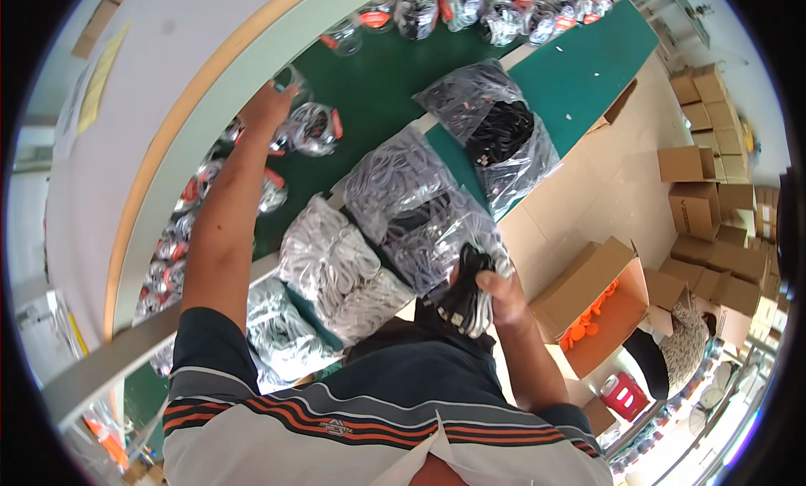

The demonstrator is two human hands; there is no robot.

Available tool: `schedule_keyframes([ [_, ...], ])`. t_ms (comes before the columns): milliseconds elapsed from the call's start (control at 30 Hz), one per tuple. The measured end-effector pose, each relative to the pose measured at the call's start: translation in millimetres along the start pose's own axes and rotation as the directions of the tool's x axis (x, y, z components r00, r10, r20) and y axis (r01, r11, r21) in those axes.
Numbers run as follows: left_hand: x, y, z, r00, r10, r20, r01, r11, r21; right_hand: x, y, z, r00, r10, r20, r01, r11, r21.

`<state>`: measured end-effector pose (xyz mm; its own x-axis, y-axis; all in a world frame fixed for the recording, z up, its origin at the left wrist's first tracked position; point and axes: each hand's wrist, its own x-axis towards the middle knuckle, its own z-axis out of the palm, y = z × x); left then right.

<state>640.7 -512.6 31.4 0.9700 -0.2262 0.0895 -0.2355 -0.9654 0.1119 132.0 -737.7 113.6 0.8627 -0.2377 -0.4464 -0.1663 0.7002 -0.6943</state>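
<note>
On my remote feed, the right hand (504, 295) was closed around one bundle of black and pale cables (464, 289), held by the near edge of the green bench (579, 58). The bundle's long axis ran toward the wearer's body, its folded loops away from it and its plug ends pointing at it. I saw the left hand (269, 106) over the bench's far side, at a clear plastic packet (300, 86); I could not tell whether its fingers gripped it. On the bench I counted at least four bags of cables (332, 255). Wrapped coils (315, 131) along its far side were too many to count. Off its near edge stood one open carton (620, 333) of orange pieces (589, 322).
</note>
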Motion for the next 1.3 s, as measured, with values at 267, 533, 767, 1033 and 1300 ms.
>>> schedule_keyframes([
  [267,39,21,0,0.994,-0.105,-0.038,0.106,0.994,0.038,0,-18,-37,0.992,0.069,-0.105,-0.071,0.997,-0.01],
  [533,-140,75,-158,0.887,0.444,0.127,-0.415,0.887,-0.201,57,-71,-7,0.996,0.041,0.081,-0.011,0.939,-0.342],
  [767,-338,33,-174,0.579,0.514,0.633,0.094,0.729,-0.678,81,-55,70,0.746,0.48,0.461,0.11,0.593,-0.797],
  [1033,-411,-7,-164,0.77,0.286,0.57,0.298,0.629,-0.718,98,15,141,0.38,0.863,0.334,0.289,0.232,-0.929],
  [1300,-440,-53,-148,0.814,0.33,0.477,0.214,0.594,-0.776,81,54,197,0.288,0.952,0.099,0.568,-0.086,-0.819],
])
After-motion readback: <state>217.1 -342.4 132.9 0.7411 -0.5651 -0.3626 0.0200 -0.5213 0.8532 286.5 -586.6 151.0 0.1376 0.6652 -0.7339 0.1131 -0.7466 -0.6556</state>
